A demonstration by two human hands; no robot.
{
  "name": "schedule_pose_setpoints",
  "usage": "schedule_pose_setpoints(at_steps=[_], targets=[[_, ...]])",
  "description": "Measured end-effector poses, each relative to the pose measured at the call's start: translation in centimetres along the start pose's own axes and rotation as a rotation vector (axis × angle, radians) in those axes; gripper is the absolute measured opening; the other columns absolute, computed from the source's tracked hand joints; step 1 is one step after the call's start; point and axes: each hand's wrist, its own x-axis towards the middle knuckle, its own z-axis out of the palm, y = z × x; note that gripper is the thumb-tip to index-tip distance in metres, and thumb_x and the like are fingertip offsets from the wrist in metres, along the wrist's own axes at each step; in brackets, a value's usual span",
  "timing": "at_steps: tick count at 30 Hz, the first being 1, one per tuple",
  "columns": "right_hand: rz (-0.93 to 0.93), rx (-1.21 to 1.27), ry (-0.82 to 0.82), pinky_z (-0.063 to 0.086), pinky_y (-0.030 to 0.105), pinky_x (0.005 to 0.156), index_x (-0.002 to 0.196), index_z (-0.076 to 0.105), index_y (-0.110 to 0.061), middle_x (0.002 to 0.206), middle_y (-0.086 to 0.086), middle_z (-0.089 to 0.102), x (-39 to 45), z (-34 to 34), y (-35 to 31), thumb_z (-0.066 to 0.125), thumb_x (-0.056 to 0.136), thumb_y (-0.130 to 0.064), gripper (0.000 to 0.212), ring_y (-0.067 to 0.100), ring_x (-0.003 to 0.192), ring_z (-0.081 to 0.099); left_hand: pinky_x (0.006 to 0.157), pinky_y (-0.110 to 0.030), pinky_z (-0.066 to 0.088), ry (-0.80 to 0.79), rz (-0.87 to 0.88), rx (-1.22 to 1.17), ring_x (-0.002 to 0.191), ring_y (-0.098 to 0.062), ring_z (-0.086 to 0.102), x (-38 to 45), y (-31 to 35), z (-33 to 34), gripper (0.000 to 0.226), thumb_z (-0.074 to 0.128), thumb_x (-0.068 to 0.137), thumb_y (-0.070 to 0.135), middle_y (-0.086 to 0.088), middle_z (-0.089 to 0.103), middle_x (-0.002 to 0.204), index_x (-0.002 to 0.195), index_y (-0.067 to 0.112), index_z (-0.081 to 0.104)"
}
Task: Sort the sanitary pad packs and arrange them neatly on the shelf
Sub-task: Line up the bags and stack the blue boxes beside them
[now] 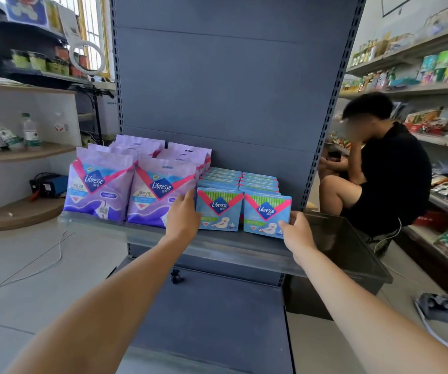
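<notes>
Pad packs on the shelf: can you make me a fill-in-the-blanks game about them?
1. The tall purple plastic pad packs stand to the ____ of the small blue ones.
2. The small blue pad packs stand in ____ rows.
3. The right hand touches a ____ pack.

Missing words: left; two; blue

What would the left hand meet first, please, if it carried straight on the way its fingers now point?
Probably the purple packs: the left hand points up and slightly right along the seam between them and the blue packs, fingertips already at that edge. Depth is unclear.
</notes>
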Motion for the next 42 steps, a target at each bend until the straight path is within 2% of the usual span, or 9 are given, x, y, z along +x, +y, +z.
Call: schedule_pose_setpoints(at_steps=[3, 6, 14, 18, 23, 26, 31, 36, 42], targets=[[-0.010, -0.108, 0.016, 0.045, 0.029, 0.071, 0.115, 0.047, -0.012, 0.123, 0.010, 0.061, 0.0, 0.3, 0.0, 0.054, 0.099, -0.022, 0.020, 0.021, 0.107, 0.062, 0.075, -0.044, 0.052, 0.058, 0.188, 0.122, 0.108, -0.034, 0.049, -1.0, 0.5, 1.0, 0.078, 0.068, 0.080, 0.000, -0.016, 0.037, 0.130, 0.146, 0.017, 0.032], [-0.036, -0.199, 0.052, 0.043, 0.028, 0.069, 0.117, 0.051, -0.007, 0.123, 0.012, 0.062, -0.2, 0.7, -0.1, 0.054, 0.100, -0.022, 0.023, 0.024, 0.111, 0.061, 0.069, -0.052, 0.056, 0.119, 0.373, 0.329, 0.117, -0.043, 0.040, -2.2, 1.0, 2.5, 0.078, 0.073, 0.071, 0.006, -0.020, 0.032, 0.137, 0.140, 0.025, 0.042], [-0.062, -0.318, 0.060, 0.040, 0.025, 0.063, 0.115, 0.052, -0.004, 0.122, 0.013, 0.060, 0.3, 1.2, 0.2, 0.053, 0.100, -0.021, 0.022, 0.026, 0.112, 0.060, 0.096, -0.068, 0.036, 0.143, 0.306, 0.588, 0.130, -0.043, 0.023, -3.3, 2.1, 3.7, 0.082, 0.078, 0.064, 0.018, -0.015, 0.018, 0.144, 0.138, 0.030, 0.046], [-0.085, -0.309, 0.062, 0.043, 0.027, 0.067, 0.115, 0.051, -0.008, 0.123, 0.011, 0.061, 0.5, 1.4, 0.3, 0.056, 0.098, -0.024, 0.024, 0.024, 0.112, 0.061, 0.095, -0.060, 0.039, 0.059, 0.278, 0.581, 0.125, -0.038, 0.029, -3.0, 2.4, 4.0, 0.071, 0.068, 0.082, 0.027, -0.013, 0.028, 0.140, 0.145, 0.033, 0.035], [-0.114, -0.271, 0.031, 0.043, 0.019, 0.056, 0.115, 0.048, -0.012, 0.125, 0.007, 0.061, 0.6, 1.6, 0.4, 0.062, 0.095, -0.027, 0.029, 0.021, 0.112, 0.063, 0.088, -0.050, 0.049, -0.094, 0.288, 0.412, 0.127, -0.038, 0.029, -2.6, 2.5, 4.2, 0.065, 0.058, 0.093, 0.034, -0.013, 0.026, 0.144, 0.149, 0.030, 0.024], [-0.115, -0.282, 0.020, 0.041, 0.018, 0.054, 0.114, 0.048, -0.012, 0.125, 0.006, 0.061, 0.8, 1.8, 0.5, 0.061, 0.096, -0.028, 0.027, 0.021, 0.111, 0.063, 0.088, -0.050, 0.051, -0.119, 0.329, 0.331, 0.124, -0.039, 0.030, -2.4, 2.3, 4.2, 0.060, 0.057, 0.093, 0.033, -0.016, 0.026, 0.142, 0.146, 0.031, 0.031], [-0.120, -0.288, 0.010, 0.047, 0.023, 0.063, 0.110, 0.047, -0.017, 0.125, 0.004, 0.062, 1.2, 2.1, 0.7, 0.061, 0.095, -0.030, 0.025, 0.020, 0.111, 0.064, 0.084, -0.052, 0.053, -0.105, 0.395, 0.330, 0.122, -0.039, 0.029, -2.0, 1.2, 4.1, 0.058, 0.059, 0.089, 0.039, -0.017, 0.023, 0.142, 0.143, 0.033, 0.038], [-0.139, -0.292, 0.017, 0.050, 0.026, 0.067, 0.107, 0.045, -0.020, 0.124, 0.004, 0.062, 1.5, 2.4, 1.0, 0.061, 0.095, -0.033, 0.024, 0.020, 0.110, 0.064, 0.086, -0.057, 0.051, -0.076, 0.423, 0.335, 0.136, -0.041, 0.009, -1.8, 0.7, 5.0, 0.060, 0.057, 0.087, 0.045, -0.013, 0.010, 0.153, 0.143, 0.037, 0.037], [-0.145, -0.297, 0.019, 0.054, 0.030, 0.071, 0.111, 0.049, -0.017, 0.123, 0.004, 0.063, 1.8, 2.5, 1.4, 0.061, 0.095, -0.034, 0.027, 0.020, 0.110, 0.064, 0.088, -0.061, 0.049, -0.039, 0.462, 0.279, 0.135, -0.042, 0.013, -1.5, -0.2, 5.7, 0.058, 0.057, 0.087, 0.044, -0.015, 0.017, 0.151, 0.141, 0.031, 0.042]])
